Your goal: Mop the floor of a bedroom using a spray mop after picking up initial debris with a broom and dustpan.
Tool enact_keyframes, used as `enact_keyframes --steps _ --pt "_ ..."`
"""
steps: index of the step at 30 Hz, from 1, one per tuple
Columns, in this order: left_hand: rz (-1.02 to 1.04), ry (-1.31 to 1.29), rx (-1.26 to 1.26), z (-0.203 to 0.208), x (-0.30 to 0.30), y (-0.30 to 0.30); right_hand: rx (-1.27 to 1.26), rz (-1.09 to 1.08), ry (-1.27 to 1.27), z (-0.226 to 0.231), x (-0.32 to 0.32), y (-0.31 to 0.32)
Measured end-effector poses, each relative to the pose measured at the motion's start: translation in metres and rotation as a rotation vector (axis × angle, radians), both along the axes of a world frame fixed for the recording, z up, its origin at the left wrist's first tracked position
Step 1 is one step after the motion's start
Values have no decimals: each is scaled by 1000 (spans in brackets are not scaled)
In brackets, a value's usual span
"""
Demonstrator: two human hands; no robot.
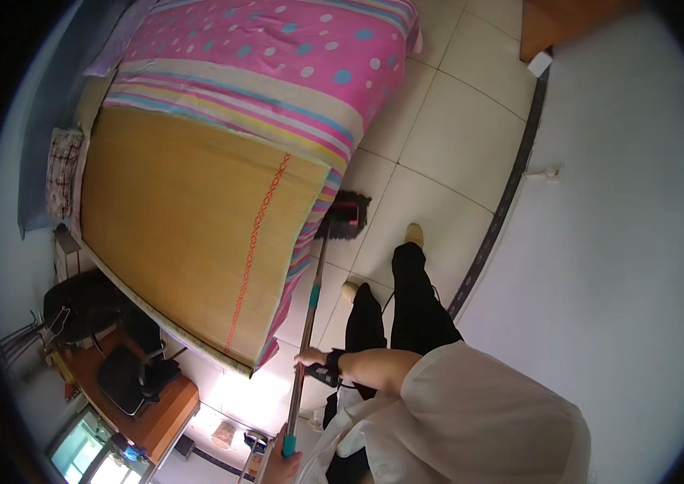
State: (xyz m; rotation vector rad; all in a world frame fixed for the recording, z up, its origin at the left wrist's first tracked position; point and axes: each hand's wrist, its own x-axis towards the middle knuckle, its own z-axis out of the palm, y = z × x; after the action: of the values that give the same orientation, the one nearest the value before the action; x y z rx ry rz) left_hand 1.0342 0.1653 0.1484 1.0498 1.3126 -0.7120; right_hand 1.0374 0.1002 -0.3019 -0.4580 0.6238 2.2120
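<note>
A person's right hand, a black band at its wrist, was closed around the pole of a mop partway along its length. The left hand, lower and partly out of view, was curled at the pole's near end, beside a teal grip. The mop slanted away from both hands, past a second teal collar, to a fluffy black mop head with a red part, which lay on the tiled floor against or just beside the bed's hanging striped edge; which of the two could not be told.

Just to the right of the pole, beyond the right hand, stood two tan shoes below black trousers. To the hands' left spread a woven mat with a red patterned line, and beyond it lay pink spotted bedding. Farther left, well apart from the hands, a black chair stood at a wooden desk. A pale wall rose well to the hands' right, a dark strip along its foot.
</note>
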Motion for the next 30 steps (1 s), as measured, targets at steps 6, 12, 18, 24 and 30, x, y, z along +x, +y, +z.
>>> enact_keyframes --steps 6,12,18,24,30 --pt "208 -128 -164 -91 116 33 538 289 -1257 8 254 73" --pt "89 -377 -191 -164 307 74 -288 -231 -1362 48 474 123" --pt "-19 -398 -194 -184 374 58 -349 -506 -746 49 551 80" --pt "-258 -246 -51 -170 279 38 -184 -37 -968 45 461 37" --pt "-408 -173 24 -135 96 28 -177 -78 -569 32 262 -10"
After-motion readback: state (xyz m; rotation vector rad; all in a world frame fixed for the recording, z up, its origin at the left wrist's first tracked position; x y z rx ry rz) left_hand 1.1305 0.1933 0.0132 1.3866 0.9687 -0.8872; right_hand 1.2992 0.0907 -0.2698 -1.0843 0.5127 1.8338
